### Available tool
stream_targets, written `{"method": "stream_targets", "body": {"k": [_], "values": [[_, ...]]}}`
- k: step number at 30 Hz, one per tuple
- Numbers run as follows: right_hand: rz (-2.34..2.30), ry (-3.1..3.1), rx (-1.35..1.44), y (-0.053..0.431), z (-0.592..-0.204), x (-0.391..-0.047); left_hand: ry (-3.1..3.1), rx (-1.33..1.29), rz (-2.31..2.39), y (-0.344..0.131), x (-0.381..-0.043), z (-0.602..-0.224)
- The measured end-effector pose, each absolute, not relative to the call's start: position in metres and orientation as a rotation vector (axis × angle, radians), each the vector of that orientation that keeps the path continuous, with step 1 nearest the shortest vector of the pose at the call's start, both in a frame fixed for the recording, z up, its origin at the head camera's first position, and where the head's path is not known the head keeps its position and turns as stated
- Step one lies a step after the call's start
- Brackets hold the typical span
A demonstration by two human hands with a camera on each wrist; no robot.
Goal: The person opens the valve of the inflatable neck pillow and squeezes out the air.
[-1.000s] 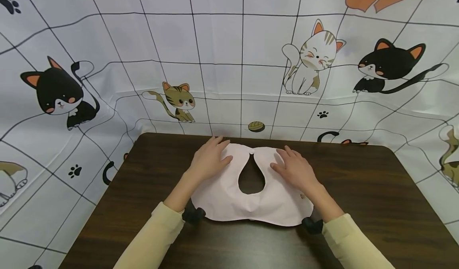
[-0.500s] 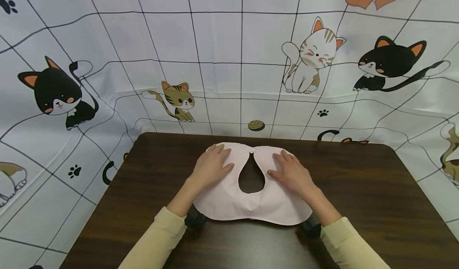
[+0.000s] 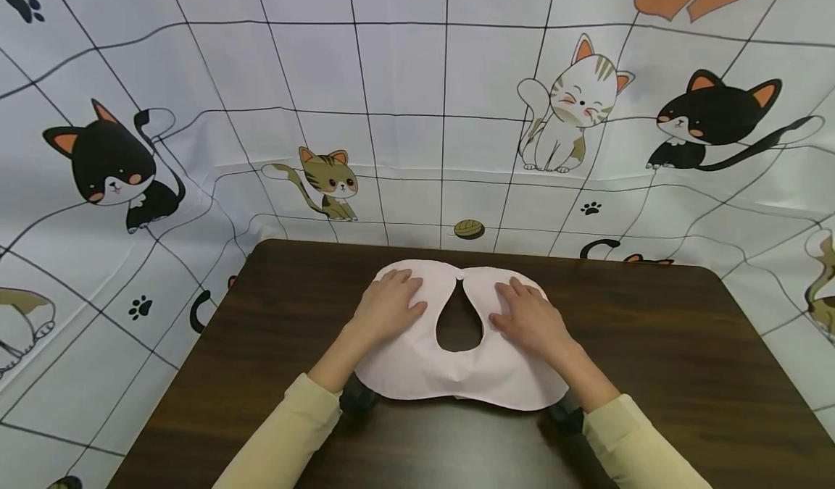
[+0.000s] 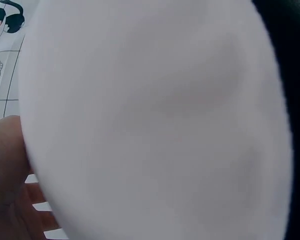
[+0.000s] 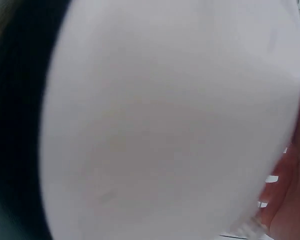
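Observation:
A pale pink baby bib [image 3: 459,379] lies spread flat on the dark wooden table, its teardrop neck opening in the middle and its two rounded ends meeting at the far side. On its left half rests my left hand [image 3: 390,308], fingers extended toward the far edge. My right hand [image 3: 531,319] lies on the right half in much the same way, fingers slightly spread. In the left wrist view the bib [image 4: 155,125] fills most of the frame beside part of the hand [image 4: 7,170]. The right wrist view likewise shows bib cloth [image 5: 165,120] covering much of the hand [image 5: 292,195].
The brown table [image 3: 652,373] extends to both sides of the bib. Behind it hangs a white sheet [image 3: 404,61] with black grid lines and printed cats. Dark wrist-worn devices [image 3: 357,396] sit under both wrists, close to the bib's lower corners.
Both hands have come down onto the bib and shifted slightly inward. My left fingertips have drawn back from beyond its far edge. A small mark at the bib's right side is now covered.

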State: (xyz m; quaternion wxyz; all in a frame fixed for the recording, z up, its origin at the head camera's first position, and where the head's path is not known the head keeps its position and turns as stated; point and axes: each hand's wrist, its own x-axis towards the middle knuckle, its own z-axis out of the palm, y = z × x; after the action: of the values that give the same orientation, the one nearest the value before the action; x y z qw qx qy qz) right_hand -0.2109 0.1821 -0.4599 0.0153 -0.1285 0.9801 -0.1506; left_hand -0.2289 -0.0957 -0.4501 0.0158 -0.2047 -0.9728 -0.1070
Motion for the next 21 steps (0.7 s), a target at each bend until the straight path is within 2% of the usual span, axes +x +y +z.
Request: {"method": "stream_targets", "body": {"k": [13,21], "values": [[-0.49,3.09,-0.41,0.189,-0.436,-0.197,-2.946,-0.649,-0.417,-0.101,-0.218,-0.426],[-0.457,3.155,-0.458,0.193,-0.441,-0.187,-2.872,-0.728,-0.518,-0.105,-0.201,-0.438]]}}
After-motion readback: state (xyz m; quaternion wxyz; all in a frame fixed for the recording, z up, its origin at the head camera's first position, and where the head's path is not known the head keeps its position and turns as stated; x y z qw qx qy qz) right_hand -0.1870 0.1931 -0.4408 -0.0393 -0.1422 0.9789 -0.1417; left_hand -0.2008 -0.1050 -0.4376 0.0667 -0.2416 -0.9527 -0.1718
